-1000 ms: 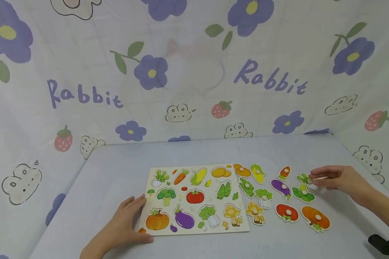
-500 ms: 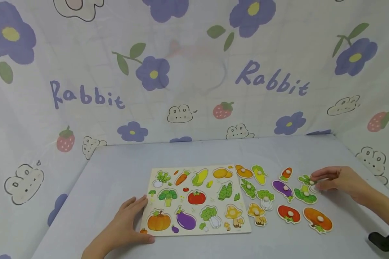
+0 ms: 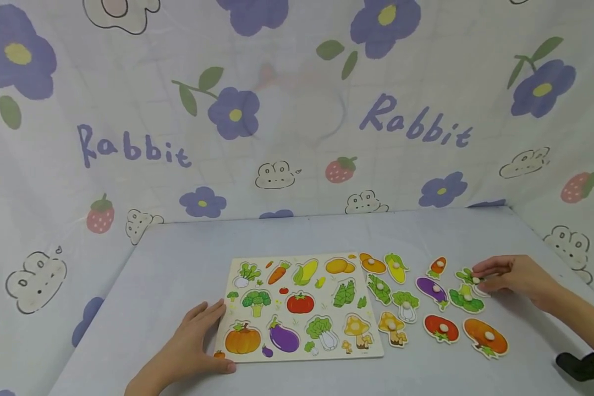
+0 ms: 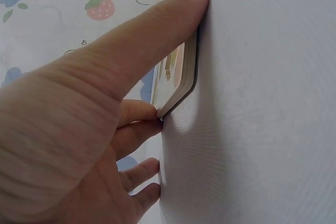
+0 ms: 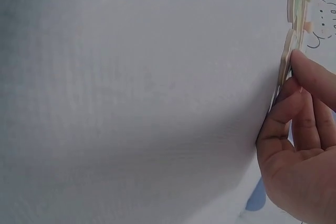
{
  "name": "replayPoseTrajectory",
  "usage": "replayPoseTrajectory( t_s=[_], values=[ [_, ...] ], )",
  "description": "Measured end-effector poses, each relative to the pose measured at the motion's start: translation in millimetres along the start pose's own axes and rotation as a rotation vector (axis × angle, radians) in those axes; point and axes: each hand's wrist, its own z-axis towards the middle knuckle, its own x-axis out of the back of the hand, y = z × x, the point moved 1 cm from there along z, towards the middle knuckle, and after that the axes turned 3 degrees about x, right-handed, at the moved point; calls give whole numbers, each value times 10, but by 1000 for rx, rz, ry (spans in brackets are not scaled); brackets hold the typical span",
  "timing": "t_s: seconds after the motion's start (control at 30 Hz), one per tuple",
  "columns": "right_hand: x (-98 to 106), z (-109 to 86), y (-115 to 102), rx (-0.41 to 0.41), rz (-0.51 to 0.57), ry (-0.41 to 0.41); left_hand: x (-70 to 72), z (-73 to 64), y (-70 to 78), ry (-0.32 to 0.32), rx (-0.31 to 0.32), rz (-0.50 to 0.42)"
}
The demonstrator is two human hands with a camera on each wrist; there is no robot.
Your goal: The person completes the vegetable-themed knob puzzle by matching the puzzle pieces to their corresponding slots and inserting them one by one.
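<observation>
A wooden vegetable puzzle board [image 3: 272,308] lies on the table. My left hand [image 3: 190,344] braces its near left corner, fingers along the left side and a straight thumb on the front edge, as the left wrist view also shows. My right hand [image 3: 520,280] pinches the radish puzzle piece [image 3: 465,274] at its right end; the fingers hide part of its white root. Close up, in the right wrist view, thumb and index fingertip meet at the rim of that flat piece [image 5: 286,59]. The broccoli piece [image 3: 467,300] lies directly in front of the radish.
Several knobbed pieces lie right of the board, including a carrot [image 3: 438,267], eggplant [image 3: 432,292], tomato [image 3: 441,328], pumpkin [image 3: 485,336], mushroom [image 3: 392,328] and corn [image 3: 396,268]. A patterned curtain [image 3: 297,110] hangs behind the table. A black object [image 3: 576,367] shows by the right sleeve.
The right hand has dipped slightly and its fingertips have closed in on the radish piece. The left hand and the board hold their place; the view shifts a little.
</observation>
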Motion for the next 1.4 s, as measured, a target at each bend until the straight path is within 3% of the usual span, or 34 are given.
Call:
replayPoseTrajectory(
  t_s=[0.7, 0.9, 1.17, 1.4],
  values=[
    [47, -30, -50, 39, -3, 29, -24, 21, 2, -1, -18, -4],
    [29, -55, -175, 45, 37, 48, -3, 21, 25, -5, -7, -3],
    [-272, -121, -547, 89, 129, 16, 7, 8, 8, -6, -7, -6],
    [-811, -124, -1093, 97, 202, 32, -14, 1, -17, -1, -16, -11]
  ],
)
